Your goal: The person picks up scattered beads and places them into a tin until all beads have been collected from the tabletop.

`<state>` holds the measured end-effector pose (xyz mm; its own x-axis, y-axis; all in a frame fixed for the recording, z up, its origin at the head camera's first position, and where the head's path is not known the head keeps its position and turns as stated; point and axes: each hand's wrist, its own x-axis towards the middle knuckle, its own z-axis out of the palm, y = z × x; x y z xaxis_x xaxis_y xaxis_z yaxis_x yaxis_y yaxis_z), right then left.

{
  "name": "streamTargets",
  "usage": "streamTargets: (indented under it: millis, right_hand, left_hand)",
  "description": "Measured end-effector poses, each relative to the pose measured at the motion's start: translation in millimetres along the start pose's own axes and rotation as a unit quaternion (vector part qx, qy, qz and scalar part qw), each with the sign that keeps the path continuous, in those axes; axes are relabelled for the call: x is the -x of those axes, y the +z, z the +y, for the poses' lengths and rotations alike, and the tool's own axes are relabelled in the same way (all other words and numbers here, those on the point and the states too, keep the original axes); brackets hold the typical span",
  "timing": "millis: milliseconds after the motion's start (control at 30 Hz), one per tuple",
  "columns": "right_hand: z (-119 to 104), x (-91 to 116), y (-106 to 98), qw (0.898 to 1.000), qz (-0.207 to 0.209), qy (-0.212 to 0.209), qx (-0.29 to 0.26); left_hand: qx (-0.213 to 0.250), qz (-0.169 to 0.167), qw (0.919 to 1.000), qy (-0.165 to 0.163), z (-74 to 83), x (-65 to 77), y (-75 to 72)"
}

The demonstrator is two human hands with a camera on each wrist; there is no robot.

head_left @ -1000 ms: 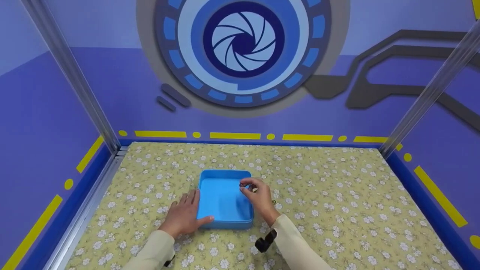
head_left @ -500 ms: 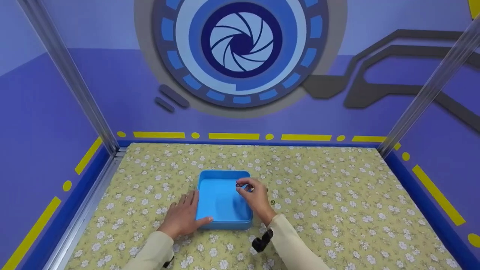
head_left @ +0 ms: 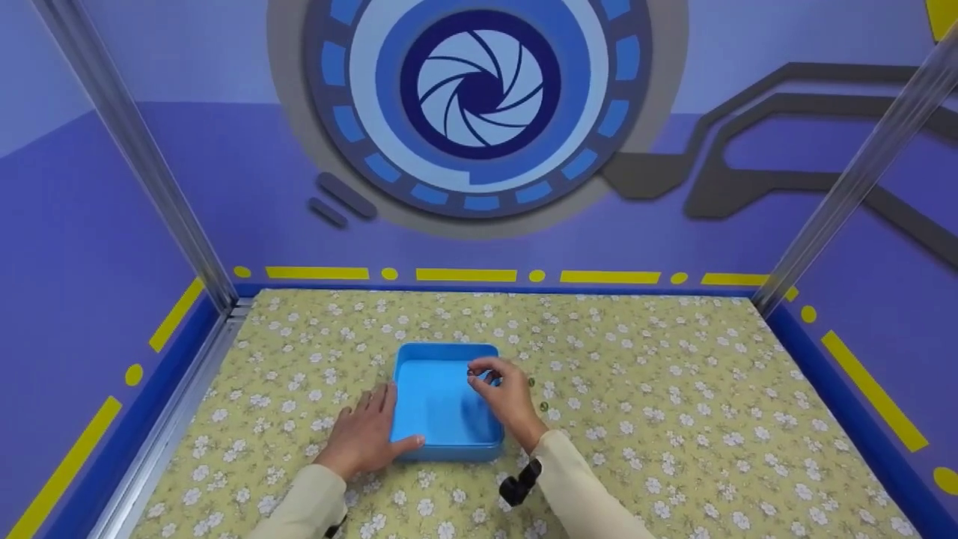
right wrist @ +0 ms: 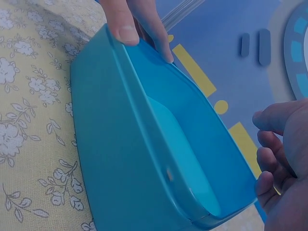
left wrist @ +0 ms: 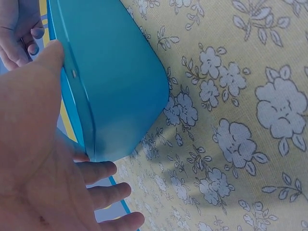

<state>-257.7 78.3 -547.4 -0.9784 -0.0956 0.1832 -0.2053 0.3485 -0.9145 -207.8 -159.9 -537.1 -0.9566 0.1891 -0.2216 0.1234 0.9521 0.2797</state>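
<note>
A blue rectangular box with no lid stands on the flowered cloth. My left hand rests at its near left corner, thumb lying over the near rim and straight fingers against the left wall. My right hand hovers over the right side of the box. Its thumb and forefinger pinch a small dark reddish thing, mostly hidden by the fingertips. In the right wrist view the curled fingers show beside the box opening. Just right of that hand, two small greenish marbles lie on the cloth.
The yellow cloth with white flowers covers the table. Blue-purple printed panels wall it in at the back and both sides, with metal posts at the back corners. A black strap device sits on the right wrist.
My right hand has shifted slightly left over the box, still pinching the small reddish thing. A second greenish marble has come into view beside it. The left hand has stayed in place.
</note>
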Motion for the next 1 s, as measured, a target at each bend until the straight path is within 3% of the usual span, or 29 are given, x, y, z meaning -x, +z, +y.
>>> streamTargets:
  millis: [167, 367, 1000]
  right_hand:
    - [-1.2, -1.0, 2.0, 1.000, -0.002, 0.008, 0.010]
    - [0.8, -0.9, 5.5, 1.000, 0.004, -0.030, 0.005]
    - [-2.0, -2.0, 10.1, 1.000, -0.006, -0.016, 0.003]
  left_hand:
    - [0.005, -0.005, 1.0000, -0.003, -0.7, -0.9, -0.4]
    - [0.004, -0.012, 0.9999, -0.001, -1.7, -1.6, -0.8]
    - [0.003, -0.010, 0.9999, 0.001, -0.9, -1.1, -1.1]
